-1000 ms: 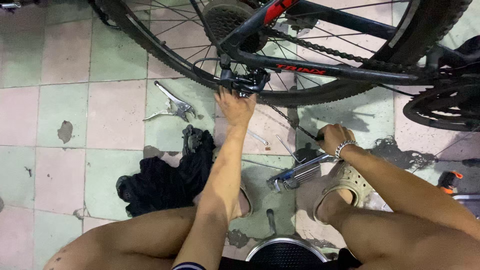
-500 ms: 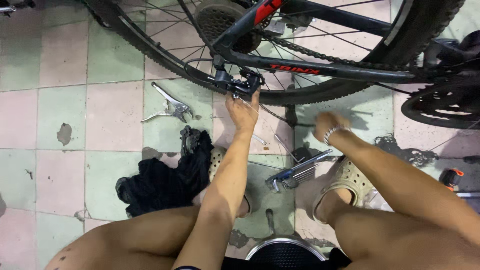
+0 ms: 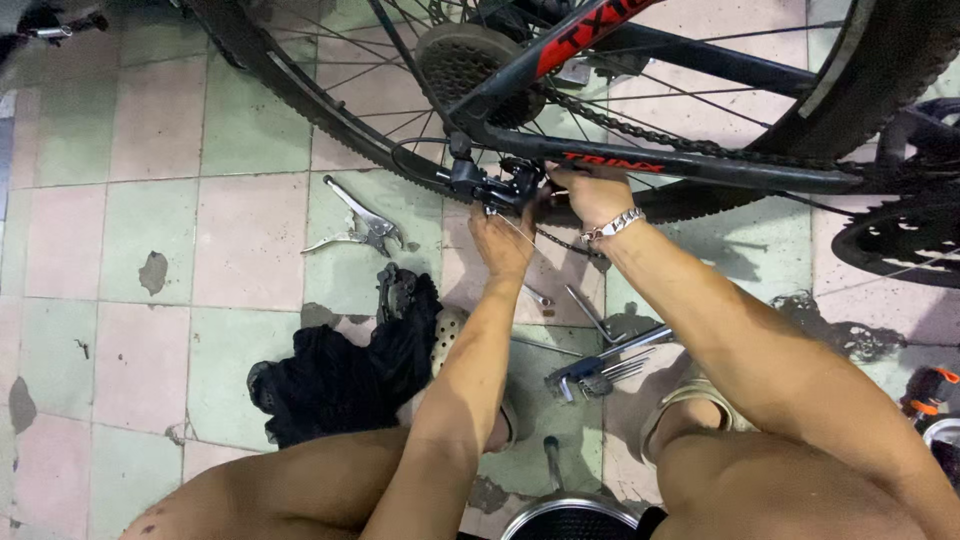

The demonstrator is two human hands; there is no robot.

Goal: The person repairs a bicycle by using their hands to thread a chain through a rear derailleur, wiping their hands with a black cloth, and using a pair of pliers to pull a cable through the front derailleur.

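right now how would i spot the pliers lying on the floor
Find the bicycle's rear wheel arching over the tiled floor. Just below its rim lie the locking pliers, left of the left hand: bare silver metal with splayed handles, unlike the black rag nearer the knees.

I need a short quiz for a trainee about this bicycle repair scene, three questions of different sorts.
1. True or false: both hands are at the rear derailleur.
2. Which tool lies on the tiles left of the left hand? A) hammer B) locking pliers C) saw
3. What is worn on the wrist of the right hand?

Key: 1 true. 2 B, the locking pliers. 3 a metal bracelet.
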